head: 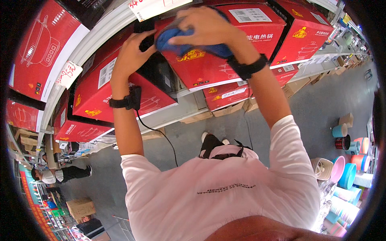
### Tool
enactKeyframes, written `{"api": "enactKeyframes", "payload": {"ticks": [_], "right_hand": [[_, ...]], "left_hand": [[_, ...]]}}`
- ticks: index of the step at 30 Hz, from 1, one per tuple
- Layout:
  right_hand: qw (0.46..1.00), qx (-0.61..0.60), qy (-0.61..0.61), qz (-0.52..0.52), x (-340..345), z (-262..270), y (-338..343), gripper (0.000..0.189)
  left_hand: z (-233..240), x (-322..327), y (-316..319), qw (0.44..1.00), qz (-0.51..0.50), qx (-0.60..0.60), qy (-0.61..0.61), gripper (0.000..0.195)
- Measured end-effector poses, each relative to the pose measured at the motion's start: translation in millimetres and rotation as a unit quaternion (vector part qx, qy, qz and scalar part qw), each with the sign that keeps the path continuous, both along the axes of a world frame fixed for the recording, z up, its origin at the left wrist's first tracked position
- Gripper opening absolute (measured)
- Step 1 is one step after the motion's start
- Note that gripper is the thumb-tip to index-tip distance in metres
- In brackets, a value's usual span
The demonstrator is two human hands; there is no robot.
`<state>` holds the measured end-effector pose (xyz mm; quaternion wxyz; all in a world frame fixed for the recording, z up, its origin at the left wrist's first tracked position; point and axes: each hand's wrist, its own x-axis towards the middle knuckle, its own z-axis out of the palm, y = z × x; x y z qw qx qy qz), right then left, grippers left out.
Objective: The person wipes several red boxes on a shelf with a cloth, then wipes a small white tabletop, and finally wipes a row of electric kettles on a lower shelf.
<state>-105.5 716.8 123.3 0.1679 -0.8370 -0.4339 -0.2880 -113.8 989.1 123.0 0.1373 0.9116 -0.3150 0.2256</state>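
My right hand [206,28] presses a blue cloth [173,37] onto the upper part of a red electric cooker carton [208,70]. Hand and cloth look slightly blurred. Close by on the left, my left hand [132,57] has its thumb and fingers spread, the tips at the carton's left edge beside the cloth. Whether they press on the carton is hard to tell. Below that hand lies another red carton [150,98], partly hidden by my forearm. Black bands circle both wrists, and a cable hangs from the left one.
More red cartons stand at the right [301,33] and far left [39,45] on metal shelving [69,45]. A handwritten price card [69,73] hangs on the shelf edge. Plastic tubs [346,176] stand at right. Another person [60,175] stands at left, near a cardboard box [80,208].
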Motion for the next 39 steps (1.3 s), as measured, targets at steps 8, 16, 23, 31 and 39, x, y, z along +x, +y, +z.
{"api": "enactKeyframes", "payload": {"ticks": [8, 16, 23, 31, 39], "right_hand": [[0.996, 0.005, -0.016, 0.085, 34, -7, -7, 0.042], [0.985, -0.024, 0.165, -0.053, 28, 18, -14, 0.032], [0.998, -0.005, 0.046, -0.038, 37, -3, 65, 0.033], [0.981, -0.009, 0.038, 0.189, 19, -1, -8, 0.027], [0.997, 0.015, 0.068, -0.032, 5, -8, -165, 0.021]], "left_hand": [[6, -9, -13, 0.992, 0.004, -0.054, 0.110, 0.075], [-3, -6, -5, 0.989, 0.017, -0.041, 0.143, 0.085], [-20, 20, 17, 0.987, -0.093, -0.076, 0.108, 0.088], [-11, 2, 6, 0.981, -0.020, -0.092, 0.171, 0.089], [-3, -5, -1, 0.990, -0.004, -0.047, 0.136, 0.082]]}}
